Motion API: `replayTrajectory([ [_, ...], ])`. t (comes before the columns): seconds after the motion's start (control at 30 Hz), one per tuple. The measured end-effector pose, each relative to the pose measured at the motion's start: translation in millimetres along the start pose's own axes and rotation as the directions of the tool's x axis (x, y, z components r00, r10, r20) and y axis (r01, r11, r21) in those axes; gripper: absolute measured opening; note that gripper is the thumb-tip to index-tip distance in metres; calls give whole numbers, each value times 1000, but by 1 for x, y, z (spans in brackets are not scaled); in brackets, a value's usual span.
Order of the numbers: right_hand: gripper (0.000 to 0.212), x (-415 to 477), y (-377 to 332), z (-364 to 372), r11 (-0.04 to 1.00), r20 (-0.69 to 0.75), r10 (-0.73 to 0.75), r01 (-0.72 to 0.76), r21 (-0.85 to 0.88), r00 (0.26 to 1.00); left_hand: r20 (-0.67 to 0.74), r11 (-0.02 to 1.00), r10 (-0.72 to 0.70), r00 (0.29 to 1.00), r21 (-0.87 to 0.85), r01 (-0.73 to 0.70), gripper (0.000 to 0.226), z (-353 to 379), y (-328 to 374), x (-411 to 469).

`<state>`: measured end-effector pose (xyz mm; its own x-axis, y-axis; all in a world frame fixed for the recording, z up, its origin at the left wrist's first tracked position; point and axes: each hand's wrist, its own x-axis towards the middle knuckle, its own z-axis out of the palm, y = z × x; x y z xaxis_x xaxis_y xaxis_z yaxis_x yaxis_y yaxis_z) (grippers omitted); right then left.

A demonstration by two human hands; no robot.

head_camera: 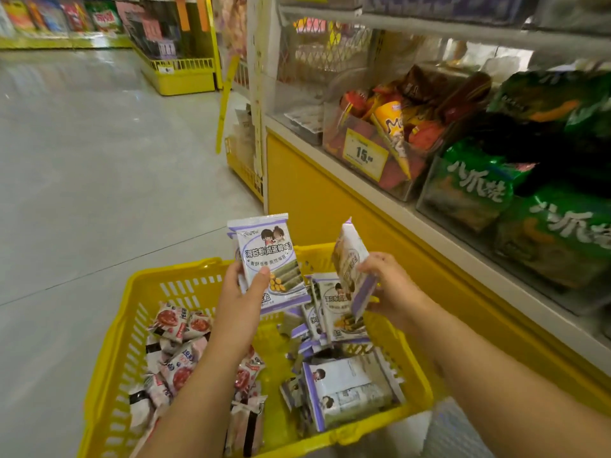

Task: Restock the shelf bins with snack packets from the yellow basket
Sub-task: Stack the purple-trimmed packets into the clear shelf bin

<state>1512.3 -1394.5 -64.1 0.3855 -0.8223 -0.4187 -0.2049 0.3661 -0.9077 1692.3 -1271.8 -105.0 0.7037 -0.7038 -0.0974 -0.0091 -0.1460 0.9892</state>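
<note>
Holding a small stack of white-and-purple snack packets (269, 259) upright above the yellow basket (109, 352), the left hand (241, 302) has its grip pinched on them, thumb pressed across the front packet's face. The right hand (386, 285), just beside it over the basket's far right corner, has its grip closed on another packet of the same kind (352, 262), tilted edge-on to the camera. Inside the basket lie more white-and-purple packets (344, 385) heaped on the right and red-printed white packets (178, 348) on the left. The basket sits on the grey floor (82, 193) against the yellow shelf base (330, 206). Above, clear shelf bins (400, 190) hold orange and red snacks (396, 127) and green bags (476, 186), with a yellow price tag (365, 153) on one bin front.
</note>
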Motion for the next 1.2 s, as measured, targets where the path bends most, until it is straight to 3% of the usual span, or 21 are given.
replayTrajectory([
  [0.03,35,-11,-12,-8,971,141,68,-98,220,988,1,1000,19,1000,-10,-19,26,1,7,-3],
  [0.1,47,-36,-31,-22,833,360,22,-217,509,933,5,998,57,998,-9,-57,28,3,24,-10],
  [0.17,50,-60,-42,-33,776,437,-78,-221,590,896,17,995,98,995,-14,-98,27,8,44,-20],
  [0.3,53,-103,-60,-44,813,386,-144,-114,571,911,62,975,224,973,-16,-224,23,17,90,-43],
  [0.43,33,-140,-86,-50,902,133,-214,144,408,968,103,948,319,942,-46,-315,31,20,134,-66],
  [0.57,28,-178,-123,-73,868,-79,-455,462,182,887,130,923,384,914,-46,-381,32,15,169,-84],
  [0.67,36,-210,-153,-96,840,-3,-541,540,58,841,144,906,423,895,-50,-421,32,13,197,-92],
  [0.83,43,-247,-178,-113,766,66,-562,549,-335,825,271,853,502,821,-1,-521,34,14,244,-113],
  [0.9,47,-257,-181,-111,731,89,-585,572,-372,806,361,837,504,784,21,-547,44,18,258,-125],
  [1.03,62,-275,-192,-114,660,141,-636,630,-410,759,522,812,495,695,5,-583,26,25,272,-150],
  [1.13,75,-287,-204,-120,573,188,-659,647,-503,729,629,855,438,643,-72,-513,32,29,280,-161],
  [1.2,64,-293,-215,-126,539,242,-658,671,-509,712,680,870,418,602,-110,-480,30,33,287,-167],
])
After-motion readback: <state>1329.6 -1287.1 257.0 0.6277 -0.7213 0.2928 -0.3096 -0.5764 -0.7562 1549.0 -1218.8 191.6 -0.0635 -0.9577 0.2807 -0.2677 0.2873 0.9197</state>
